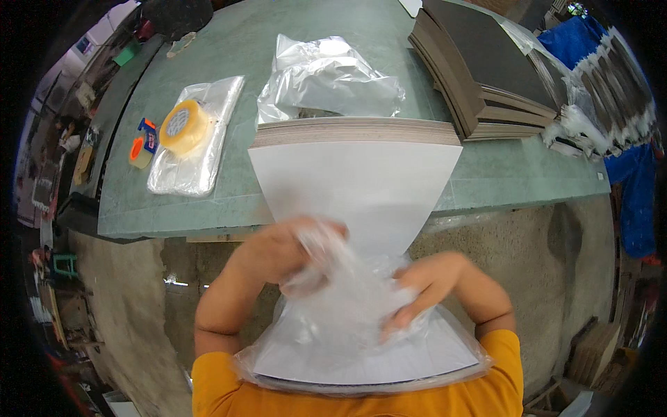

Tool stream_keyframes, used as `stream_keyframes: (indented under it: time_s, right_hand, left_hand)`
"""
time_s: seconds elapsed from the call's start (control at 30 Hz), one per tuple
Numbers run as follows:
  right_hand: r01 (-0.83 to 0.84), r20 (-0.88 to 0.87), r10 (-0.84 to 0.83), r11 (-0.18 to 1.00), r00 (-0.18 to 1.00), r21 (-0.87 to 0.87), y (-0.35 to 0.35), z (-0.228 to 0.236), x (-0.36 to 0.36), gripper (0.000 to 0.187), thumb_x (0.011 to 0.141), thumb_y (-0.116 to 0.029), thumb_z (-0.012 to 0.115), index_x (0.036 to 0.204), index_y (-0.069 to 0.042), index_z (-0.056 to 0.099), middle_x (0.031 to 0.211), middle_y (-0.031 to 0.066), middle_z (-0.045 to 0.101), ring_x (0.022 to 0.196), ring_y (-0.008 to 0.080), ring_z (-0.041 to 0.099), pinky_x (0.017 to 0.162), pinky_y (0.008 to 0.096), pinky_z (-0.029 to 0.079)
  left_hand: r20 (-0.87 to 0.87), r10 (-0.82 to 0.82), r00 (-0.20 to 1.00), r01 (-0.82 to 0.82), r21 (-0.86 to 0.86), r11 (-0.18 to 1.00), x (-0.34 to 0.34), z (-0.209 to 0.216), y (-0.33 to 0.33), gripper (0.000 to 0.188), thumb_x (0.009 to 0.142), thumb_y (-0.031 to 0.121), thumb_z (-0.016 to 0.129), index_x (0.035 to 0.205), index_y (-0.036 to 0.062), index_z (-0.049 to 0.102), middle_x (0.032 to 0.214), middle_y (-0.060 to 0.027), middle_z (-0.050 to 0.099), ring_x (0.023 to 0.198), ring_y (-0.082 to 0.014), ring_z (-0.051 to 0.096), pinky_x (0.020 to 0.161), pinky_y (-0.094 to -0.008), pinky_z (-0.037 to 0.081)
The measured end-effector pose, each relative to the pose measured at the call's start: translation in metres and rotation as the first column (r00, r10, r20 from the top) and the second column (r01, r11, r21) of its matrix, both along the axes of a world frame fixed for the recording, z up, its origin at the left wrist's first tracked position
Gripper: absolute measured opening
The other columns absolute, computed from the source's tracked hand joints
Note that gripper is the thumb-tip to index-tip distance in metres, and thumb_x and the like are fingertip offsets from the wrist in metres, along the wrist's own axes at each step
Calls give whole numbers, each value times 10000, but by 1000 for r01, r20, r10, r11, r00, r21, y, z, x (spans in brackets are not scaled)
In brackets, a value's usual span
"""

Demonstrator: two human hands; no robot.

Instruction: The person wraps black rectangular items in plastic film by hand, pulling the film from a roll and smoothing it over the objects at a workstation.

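Centrally, a thick stack of white-faced flat boards (358, 163) juts past the near edge of the green-topped desk (500, 182) toward the person, its near part apparently under crinkled clear plastic film (351, 313). The left hand (278, 251), blurred, has its grip closed on bunched film; the right hand (429, 283) rests on film, though whether its grip pinches cannot be told. Gentle, even pulling, with the boards held steady, would likely avoid tears.

The hands (429, 281) are blurred; plastic film (323, 80) glints; dark outer edges warp.
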State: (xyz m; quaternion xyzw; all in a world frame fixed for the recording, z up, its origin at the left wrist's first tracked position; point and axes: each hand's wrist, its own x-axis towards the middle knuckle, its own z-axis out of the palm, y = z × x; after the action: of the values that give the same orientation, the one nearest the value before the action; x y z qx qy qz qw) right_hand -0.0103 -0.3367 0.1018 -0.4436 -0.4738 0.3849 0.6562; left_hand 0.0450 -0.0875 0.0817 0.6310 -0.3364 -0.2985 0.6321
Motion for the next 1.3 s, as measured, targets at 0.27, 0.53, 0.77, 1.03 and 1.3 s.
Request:
stream_keyframes:
  time_s: [0.27, 0.53, 0.77, 1.03, 1.3]
  right_hand:
    - [138, 304, 123, 692, 945, -708, -12, -11, -9, 191, 746, -150, 533, 802, 19, 601, 750, 173, 588, 709, 272, 587, 673, 403, 451]
    - [835, 895, 230, 328, 383, -442, -27, 37, -22, 158, 649, -118, 611, 763, -16, 571, 721, 133, 576, 723, 258, 563, 656, 340, 446]
    - [916, 783, -476, -226, -401, 331, -62, 37, 8, 353, 597, 69, 540, 933, -41, 525, 836, 109, 540, 761, 251, 546, 675, 300, 433]
    - [897, 900, -126, -217, -416, 384, -38, 24, 16, 683, 498, 122, 501, 1147, -90, 500, 988, 113, 520, 911, 295, 502, 789, 366, 407]
    - [865, -42, -894, 442, 445, -236, -87, 23, -17, 358, 595, 5, 654, 947, 30, 597, 729, 68, 585, 629, 144, 577, 580, 211, 472]
  left_hand:
    - [-263, -374, 889, 263, -376, 889, 7, 27, 22, 281, 849, 211, 495, 978, -38, 507, 787, -94, 594, 698, -196, 569, 601, -286, 440]
    - [576, -614, 540, -216, 799, 561, -13, -6, 33, 365, 772, 289, 572, 617, -32, 493, 571, -191, 511, 594, -334, 541, 538, -373, 422]
    - [525, 458, 717, -646, 253, 721, 2, 75, 37, 147, 732, 108, 601, 689, -15, 534, 529, -49, 455, 501, -162, 449, 507, -281, 383]
    - [836, 453, 310, -813, -14, 582, 38, 43, 25, 597, 618, -168, 434, 1118, 140, 540, 921, -74, 529, 793, -171, 515, 734, -266, 427]
    - [83, 307, 948, -293, -143, 945, 29, 21, 79, 308, 592, -73, 581, 885, 7, 634, 750, -93, 590, 670, -186, 576, 656, -256, 461]
